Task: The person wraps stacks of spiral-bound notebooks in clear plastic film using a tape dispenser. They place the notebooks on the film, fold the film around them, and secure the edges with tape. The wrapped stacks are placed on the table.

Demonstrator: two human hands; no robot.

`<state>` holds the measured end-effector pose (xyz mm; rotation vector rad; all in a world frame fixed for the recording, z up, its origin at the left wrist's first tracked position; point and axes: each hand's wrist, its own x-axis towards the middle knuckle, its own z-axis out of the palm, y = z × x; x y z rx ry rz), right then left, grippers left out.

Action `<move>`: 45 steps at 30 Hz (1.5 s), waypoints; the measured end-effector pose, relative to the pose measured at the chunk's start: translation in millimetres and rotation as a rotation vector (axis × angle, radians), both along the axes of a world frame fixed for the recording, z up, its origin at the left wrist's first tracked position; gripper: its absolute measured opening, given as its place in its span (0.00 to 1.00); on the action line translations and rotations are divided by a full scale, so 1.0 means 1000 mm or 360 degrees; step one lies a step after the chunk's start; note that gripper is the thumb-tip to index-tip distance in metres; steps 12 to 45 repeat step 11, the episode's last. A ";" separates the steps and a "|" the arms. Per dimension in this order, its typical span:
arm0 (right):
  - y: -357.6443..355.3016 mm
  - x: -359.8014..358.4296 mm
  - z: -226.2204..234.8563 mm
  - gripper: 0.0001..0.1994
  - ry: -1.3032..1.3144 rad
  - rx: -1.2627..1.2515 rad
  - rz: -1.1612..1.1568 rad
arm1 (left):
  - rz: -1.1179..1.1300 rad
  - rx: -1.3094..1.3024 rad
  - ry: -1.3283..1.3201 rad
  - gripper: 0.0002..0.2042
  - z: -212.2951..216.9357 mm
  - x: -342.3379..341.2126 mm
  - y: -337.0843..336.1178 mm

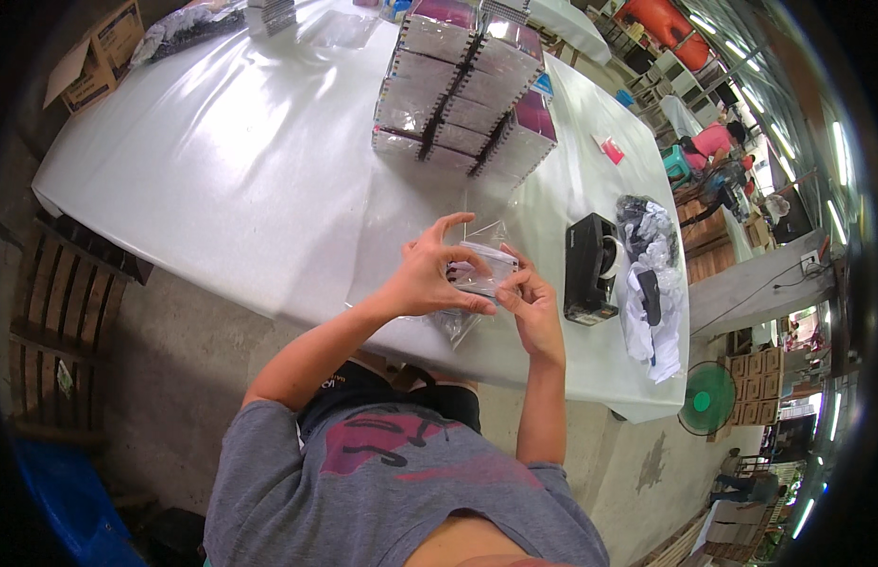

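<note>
Near the table's front edge, a small flat pack in clear plastic (489, 267) sits between my two hands, its loose film sticking out around it. My left hand (428, 272) curves over the pack's left side, thumb and fingers spread apart. On the other side, my right hand (535, 310) pinches the pack's right end between thumb and fingers. Glare on the film and my fingers hide part of the contents. Farther back stands a tall block of spiral-bound notebooks (455, 93) in clear wrap, some with magenta tops.
A black tape dispenser (590, 269) stands to the right, beside crumpled clear and white plastic (653, 283). A small pink card (612, 149) lies on the white-covered table (241, 180). Cardboard boxes (103, 57) are at far left, a green fan (708, 399) at right. Other people work beyond.
</note>
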<state>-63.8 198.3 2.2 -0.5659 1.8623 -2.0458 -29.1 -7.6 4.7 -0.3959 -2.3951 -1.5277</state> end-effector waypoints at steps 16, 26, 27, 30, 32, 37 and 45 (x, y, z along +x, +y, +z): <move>-0.013 -0.025 0.002 0.28 -0.0247 -0.0139 -0.0110 | -0.0131 0.0358 -0.0414 0.14 -0.008 -0.027 -0.003; -0.013 -0.025 0.002 0.28 -0.0247 -0.0139 -0.0110 | -0.0131 0.0358 -0.0414 0.14 -0.008 -0.027 -0.003; -0.013 -0.025 0.002 0.28 -0.0247 -0.0139 -0.0110 | -0.0131 0.0358 -0.0414 0.14 -0.008 -0.027 -0.003; -0.013 -0.025 0.002 0.28 -0.0247 -0.0139 -0.0110 | -0.0131 0.0358 -0.0414 0.14 -0.008 -0.027 -0.003; -0.013 -0.025 0.002 0.28 -0.0247 -0.0139 -0.0110 | -0.0131 0.0358 -0.0414 0.14 -0.008 -0.027 -0.003; -0.013 -0.025 0.002 0.28 -0.0247 -0.0139 -0.0110 | -0.0131 0.0358 -0.0414 0.14 -0.008 -0.027 -0.003; -0.013 -0.025 0.002 0.28 -0.0247 -0.0139 -0.0110 | -0.0131 0.0358 -0.0414 0.14 -0.008 -0.027 -0.003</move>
